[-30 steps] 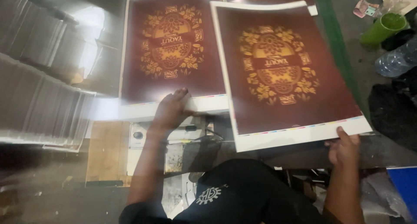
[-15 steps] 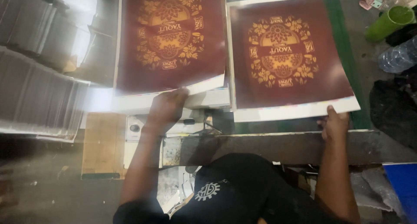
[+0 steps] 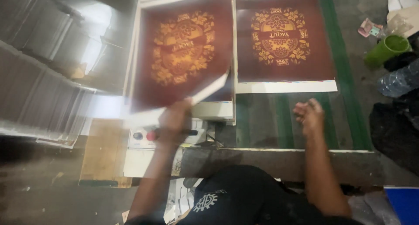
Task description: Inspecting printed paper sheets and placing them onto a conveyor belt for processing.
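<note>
Left hand (image 3: pixel 174 120), blurred by motion, gripping the lower white edge of a large glossy dark-maroon printed sheet with a gold floral medallion (image 3: pixel 181 55); fingers closed on the margin, thumb side uppermost as far as the blur allows

Held sheet lifted and tilted, lower right corner curling up pale, surface smeared, ornament readable only as a round gold wreath of leaves and blossoms around a darker band; white border along the left and bottom edges

Underneath, a stack of matching white-edged sheets (image 3: pixel 218 111) on the left half of the desk, only its rim showing below and beside the lifted one

Right hand (image 3: pixel 309 115) empty, fingers loosely curled and slightly apart, hovering over the dark desk surface with green stripes (image 3: pixel 283 124), just below a second maroon sheet with the same gold medallion (image 3: pixel 283 42)

Second sheet lying flat and sharp: deep red-brown field, symmetrical gold floral ring, narrow strip of small colour marks along its lower edge, broad white margin beneath

Below the left hand, a pale control panel with a red round button (image 3: pixel 151 135) and a dark one beside it

At the far right, a green plastic cup (image 3: pixel 386 50), a clear plastic bottle (image 3: pixel 399 81) lying on its side and dark cloth near it

At the left, silvery stacks of paper edges (image 3: pixel 39 85), blurred
</note>
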